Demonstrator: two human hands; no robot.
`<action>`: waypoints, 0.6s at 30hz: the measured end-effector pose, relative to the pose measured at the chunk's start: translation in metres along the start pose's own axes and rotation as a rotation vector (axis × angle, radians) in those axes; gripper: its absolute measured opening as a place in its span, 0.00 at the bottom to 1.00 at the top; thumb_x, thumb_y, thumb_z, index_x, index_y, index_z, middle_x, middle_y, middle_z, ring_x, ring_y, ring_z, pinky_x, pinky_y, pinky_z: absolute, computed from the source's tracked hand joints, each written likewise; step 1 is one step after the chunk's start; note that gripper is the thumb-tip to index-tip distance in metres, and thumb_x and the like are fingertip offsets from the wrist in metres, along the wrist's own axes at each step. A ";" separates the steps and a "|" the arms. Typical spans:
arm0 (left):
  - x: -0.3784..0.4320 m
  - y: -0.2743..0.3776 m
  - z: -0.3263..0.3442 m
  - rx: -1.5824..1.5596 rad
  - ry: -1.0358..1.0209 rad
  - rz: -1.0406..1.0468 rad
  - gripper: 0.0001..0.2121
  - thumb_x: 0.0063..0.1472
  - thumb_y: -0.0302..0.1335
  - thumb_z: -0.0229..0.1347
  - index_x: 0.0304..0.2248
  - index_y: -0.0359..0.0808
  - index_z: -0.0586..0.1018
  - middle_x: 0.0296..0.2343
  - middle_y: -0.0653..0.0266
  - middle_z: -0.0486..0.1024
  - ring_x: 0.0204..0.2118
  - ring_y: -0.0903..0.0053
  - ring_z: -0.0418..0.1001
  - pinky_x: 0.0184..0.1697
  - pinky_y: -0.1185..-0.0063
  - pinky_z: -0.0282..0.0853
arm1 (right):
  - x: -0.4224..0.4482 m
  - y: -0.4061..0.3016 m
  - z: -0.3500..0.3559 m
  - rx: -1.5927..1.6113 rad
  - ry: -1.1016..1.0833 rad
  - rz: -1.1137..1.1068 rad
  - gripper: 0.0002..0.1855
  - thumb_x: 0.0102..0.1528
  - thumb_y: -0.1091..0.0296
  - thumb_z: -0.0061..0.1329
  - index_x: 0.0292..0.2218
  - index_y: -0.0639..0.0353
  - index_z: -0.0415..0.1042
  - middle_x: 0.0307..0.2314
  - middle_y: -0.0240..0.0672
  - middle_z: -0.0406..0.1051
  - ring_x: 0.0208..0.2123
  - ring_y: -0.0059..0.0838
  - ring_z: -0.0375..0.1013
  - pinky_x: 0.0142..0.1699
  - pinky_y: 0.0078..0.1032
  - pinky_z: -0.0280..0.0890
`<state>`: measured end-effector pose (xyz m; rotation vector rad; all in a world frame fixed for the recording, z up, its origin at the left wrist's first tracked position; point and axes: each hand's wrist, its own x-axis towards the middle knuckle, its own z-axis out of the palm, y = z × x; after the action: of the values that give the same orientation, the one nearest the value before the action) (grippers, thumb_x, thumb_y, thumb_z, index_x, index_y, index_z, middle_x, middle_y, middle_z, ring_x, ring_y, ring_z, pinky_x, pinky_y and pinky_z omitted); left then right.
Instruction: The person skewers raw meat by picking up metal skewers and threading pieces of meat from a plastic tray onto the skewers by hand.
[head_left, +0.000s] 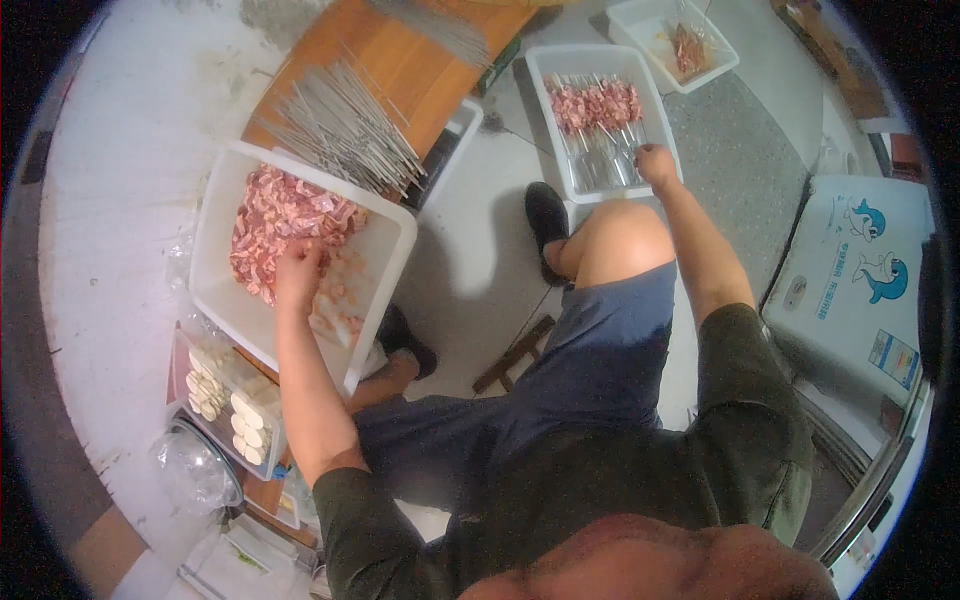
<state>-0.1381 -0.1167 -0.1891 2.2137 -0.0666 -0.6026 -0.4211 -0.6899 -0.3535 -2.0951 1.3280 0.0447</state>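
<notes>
My left hand (298, 271) reaches into a white plastic tub (390, 225) on my left, its fingertips among cut pieces of raw meat (281, 214). Whether those fingers grip a piece is hidden. Over the right edge of a second white tub (551, 64), my right hand (657, 165) is closed around the handle end of a metal skewer at the row's right side. Inside that tub lie several meat skewers (596, 103) side by side, meat toward the far end and bare metal toward me. Loose metal skewers (345, 124) are heaped just beyond the meat tub.
A wooden table (420, 82) bears the loose skewers. Clear containers of sliced pale food (247, 427) and a bagged bowl (196, 465) stand at left. Another white tub (705, 71) holds a bag of reddish food. A white appliance (847, 277) with dolphin pictures stands right.
</notes>
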 end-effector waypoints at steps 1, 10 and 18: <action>0.000 -0.001 -0.006 0.004 0.015 -0.005 0.09 0.61 0.29 0.51 0.28 0.32 0.78 0.21 0.69 0.73 0.23 0.84 0.68 0.27 0.83 0.63 | 0.008 0.001 0.012 0.006 -0.011 -0.011 0.19 0.52 0.59 0.45 0.36 0.66 0.77 0.23 0.45 0.75 0.28 0.38 0.75 0.37 0.32 0.67; -0.006 0.021 -0.015 -1.128 -0.028 -0.067 0.12 0.65 0.26 0.43 0.44 0.28 0.71 0.35 0.59 0.75 0.38 0.69 0.73 0.46 0.70 0.70 | 0.042 -0.039 0.062 -0.157 0.223 -0.648 0.19 0.55 0.64 0.45 0.46 0.64 0.70 0.36 0.52 0.74 0.38 0.46 0.74 0.44 0.35 0.66; -0.027 0.030 -0.046 -1.108 -0.012 0.014 0.09 0.63 0.25 0.46 0.39 0.29 0.73 0.32 0.61 0.74 0.34 0.74 0.73 0.39 0.73 0.72 | -0.021 -0.303 0.049 -0.290 -0.089 -0.923 0.17 0.55 0.61 0.46 0.41 0.64 0.72 0.30 0.53 0.74 0.35 0.50 0.74 0.41 0.36 0.67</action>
<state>-0.1371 -0.0975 -0.1308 1.1319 0.2034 -0.4687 -0.1679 -0.5630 -0.2327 -2.7201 0.2148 -0.0668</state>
